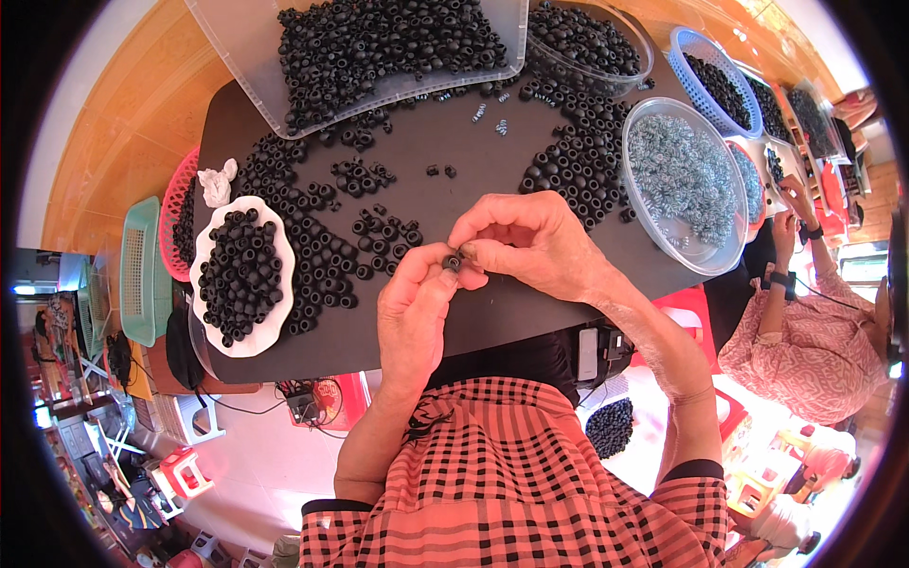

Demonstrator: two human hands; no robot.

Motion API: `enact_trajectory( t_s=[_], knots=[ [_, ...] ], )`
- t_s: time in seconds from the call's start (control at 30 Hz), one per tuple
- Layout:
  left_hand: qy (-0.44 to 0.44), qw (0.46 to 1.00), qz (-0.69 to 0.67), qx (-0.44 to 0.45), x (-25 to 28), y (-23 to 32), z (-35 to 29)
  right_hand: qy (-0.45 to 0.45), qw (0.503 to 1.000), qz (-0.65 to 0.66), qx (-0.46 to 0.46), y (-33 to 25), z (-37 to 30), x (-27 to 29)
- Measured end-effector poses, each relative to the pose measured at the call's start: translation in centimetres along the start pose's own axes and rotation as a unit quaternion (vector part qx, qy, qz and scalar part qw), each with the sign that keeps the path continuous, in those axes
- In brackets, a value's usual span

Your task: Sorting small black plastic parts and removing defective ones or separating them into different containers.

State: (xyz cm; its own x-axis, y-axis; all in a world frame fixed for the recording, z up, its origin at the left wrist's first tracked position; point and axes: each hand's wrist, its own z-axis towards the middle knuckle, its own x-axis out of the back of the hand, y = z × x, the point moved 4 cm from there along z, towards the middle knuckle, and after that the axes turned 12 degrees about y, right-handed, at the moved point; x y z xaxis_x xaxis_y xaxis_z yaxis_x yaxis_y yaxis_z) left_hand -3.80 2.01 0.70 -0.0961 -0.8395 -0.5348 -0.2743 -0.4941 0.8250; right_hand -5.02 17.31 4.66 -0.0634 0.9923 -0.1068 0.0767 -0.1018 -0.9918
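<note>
Probably because the black piece (452, 264) is small, left hand (414, 305) and right hand (536, 242) both pinch it with fingertips.

Bright light fills the scene, bleaching the floor (649, 412) at lower right to near-white glare. The dark table (488, 170) is evenly lit. Straight edges bow toward the black, purple-fringed rim, where background details turn soft.

black part (453, 263): no legible marking
white plate (266, 336): no readable label
clear bin (239, 52): no readable text
clear basin (705, 258): no legible brand
red object (354, 399): pale marks, too small to read
</note>
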Motion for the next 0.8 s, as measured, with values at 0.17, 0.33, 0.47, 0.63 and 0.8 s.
enact_trajectory(
  t_s=[0.17, 0.33, 0.47, 0.63, 0.8],
  knots=[
    [0.011, 0.998, 0.054, 0.008, 1.1, -0.7, 0.1, 0.018, 0.997, -0.071, 0.038, -0.3, -0.3, -0.4],
    [0.02, 0.997, 0.07, 0.005, 1.1, -0.9, 0.2, 0.023, 0.983, -0.124, 0.137, -1.0, -0.5, -0.9],
    [0.02, 1.0, 0.007, 0.009, 0.0, -0.1, 0.1, 0.046, 0.974, -0.133, 0.176, -0.3, -0.7, -1.1],
    [0.005, 0.997, -0.07, 0.042, 0.6, -0.2, 0.3, 0.074, 0.956, -0.172, 0.226, 0.2, -1.5, -1.6],
    [-0.005, 0.995, -0.077, 0.057, 0.9, -0.5, 0.0, 0.141, 0.933, -0.201, 0.264, 1.0, -2.4, -2.4]
  ],
)
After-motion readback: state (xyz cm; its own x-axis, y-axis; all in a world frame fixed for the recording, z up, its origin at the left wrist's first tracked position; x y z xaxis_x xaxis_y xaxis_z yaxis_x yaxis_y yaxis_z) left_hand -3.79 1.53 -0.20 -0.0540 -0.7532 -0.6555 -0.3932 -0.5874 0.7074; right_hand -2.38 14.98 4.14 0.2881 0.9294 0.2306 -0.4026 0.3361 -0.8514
